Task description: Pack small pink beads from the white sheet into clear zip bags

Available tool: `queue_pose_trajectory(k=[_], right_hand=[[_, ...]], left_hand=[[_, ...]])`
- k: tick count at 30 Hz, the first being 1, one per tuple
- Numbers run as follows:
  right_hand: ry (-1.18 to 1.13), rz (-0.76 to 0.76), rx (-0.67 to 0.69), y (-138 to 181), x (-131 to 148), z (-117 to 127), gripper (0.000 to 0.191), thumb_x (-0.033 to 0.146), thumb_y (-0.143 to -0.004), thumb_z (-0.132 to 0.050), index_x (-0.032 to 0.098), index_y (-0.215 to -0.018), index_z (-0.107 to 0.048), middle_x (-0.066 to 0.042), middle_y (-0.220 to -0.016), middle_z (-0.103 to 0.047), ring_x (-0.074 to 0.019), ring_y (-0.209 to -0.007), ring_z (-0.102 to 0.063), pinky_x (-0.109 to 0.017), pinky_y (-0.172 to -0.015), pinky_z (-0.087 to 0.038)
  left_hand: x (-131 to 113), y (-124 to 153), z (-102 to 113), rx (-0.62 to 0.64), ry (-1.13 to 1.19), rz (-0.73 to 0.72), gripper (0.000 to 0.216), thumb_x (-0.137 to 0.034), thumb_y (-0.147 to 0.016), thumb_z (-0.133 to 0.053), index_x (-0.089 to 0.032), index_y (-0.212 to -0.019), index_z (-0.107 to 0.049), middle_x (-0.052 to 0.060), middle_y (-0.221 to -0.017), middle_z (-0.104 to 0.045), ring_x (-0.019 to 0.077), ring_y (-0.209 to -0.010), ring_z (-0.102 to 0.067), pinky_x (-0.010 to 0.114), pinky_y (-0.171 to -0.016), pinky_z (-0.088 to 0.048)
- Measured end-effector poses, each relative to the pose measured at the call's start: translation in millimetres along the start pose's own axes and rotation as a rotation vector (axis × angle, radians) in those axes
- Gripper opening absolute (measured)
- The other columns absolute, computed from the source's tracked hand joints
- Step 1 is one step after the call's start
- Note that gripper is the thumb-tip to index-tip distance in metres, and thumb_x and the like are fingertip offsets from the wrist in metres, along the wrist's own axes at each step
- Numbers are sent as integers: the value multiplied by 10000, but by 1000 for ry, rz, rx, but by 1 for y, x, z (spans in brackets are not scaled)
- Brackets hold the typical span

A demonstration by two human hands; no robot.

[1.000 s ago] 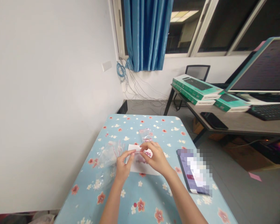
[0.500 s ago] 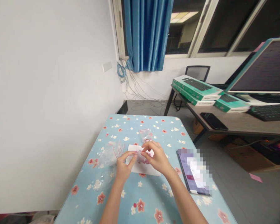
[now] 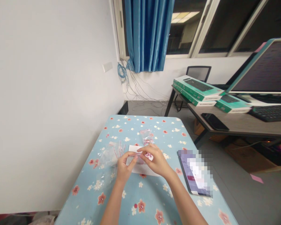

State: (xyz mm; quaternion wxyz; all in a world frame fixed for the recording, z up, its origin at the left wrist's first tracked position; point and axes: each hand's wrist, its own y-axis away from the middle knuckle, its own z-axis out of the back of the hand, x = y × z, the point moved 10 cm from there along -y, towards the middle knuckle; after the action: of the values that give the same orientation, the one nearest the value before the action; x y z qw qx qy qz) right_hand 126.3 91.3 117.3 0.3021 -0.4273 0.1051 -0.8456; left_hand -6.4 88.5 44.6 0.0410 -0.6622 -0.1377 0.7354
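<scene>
Above a white sheet of paper (image 3: 142,170), my left hand (image 3: 124,165) pinches the edge of a small clear zip bag (image 3: 137,154) with a reddish strip along its mouth. My right hand (image 3: 155,160) is closed with its fingertips at the bag's mouth; whether they hold anything small besides is hidden. Small pink-red beads (image 3: 149,155) lie on the paper, partly covered by my right hand. Beyond the paper rests another clear zip bag (image 3: 146,137) with reddish pieces in its lower part. Several loose clear bags (image 3: 110,153) lie left of my left hand.
A flowered blue cloth (image 3: 118,128) covers the table. A phone or tablet (image 3: 189,175) with a partly blurred screen lies near its right edge. To the right, a desk (image 3: 241,125) bears keyboard boxes (image 3: 196,89), a black phone (image 3: 214,121) and a monitor. A white wall borders the left.
My right hand has shifted slightly left and its fingertips have come to the bag's mouth, uncovering some beads on the right. My left hand stays almost in place.
</scene>
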Motion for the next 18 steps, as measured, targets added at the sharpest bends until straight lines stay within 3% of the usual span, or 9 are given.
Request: queue_pose_trajectory(k=[6,10,15,18], right_hand=[[-57,17,79,0,5,-6,251,229,-888,-529,239,-1107,-651,-25,-801,-697,-168,-722,-552,-335,-765,-402],[-91,-12,60,1,0,-4,292,279,-887,-546,240,-1167,-621,-15,-776,-686,-165,-734,-564,-338,-793,-410],[-224,-121,-84,1,-19,10,293,286,-865,-564,221,-1147,-611,-9,-767,-656,-156,-730,-592,-319,-781,-454],[-298,-191,-185,3,-35,20,293,308,-845,-581,202,-1117,-604,-14,-769,-644,-156,-714,-596,-302,-728,-473]], left_hand=[[-2,1,-4,46,44,10,186,-337,-773,-641,-164,-734,-695,53,-776,-713,189,-777,-654,295,-770,-488],[1,1,-5,61,59,35,204,-348,-791,-623,-161,-761,-699,50,-779,-715,189,-792,-653,289,-781,-486],[13,-1,-5,48,71,69,294,-412,-779,-625,-147,-894,-680,79,-866,-717,198,-825,-658,302,-798,-494],[24,-3,-1,-14,75,107,293,-422,-761,-641,-146,-856,-659,74,-811,-708,183,-775,-660,286,-759,-502]])
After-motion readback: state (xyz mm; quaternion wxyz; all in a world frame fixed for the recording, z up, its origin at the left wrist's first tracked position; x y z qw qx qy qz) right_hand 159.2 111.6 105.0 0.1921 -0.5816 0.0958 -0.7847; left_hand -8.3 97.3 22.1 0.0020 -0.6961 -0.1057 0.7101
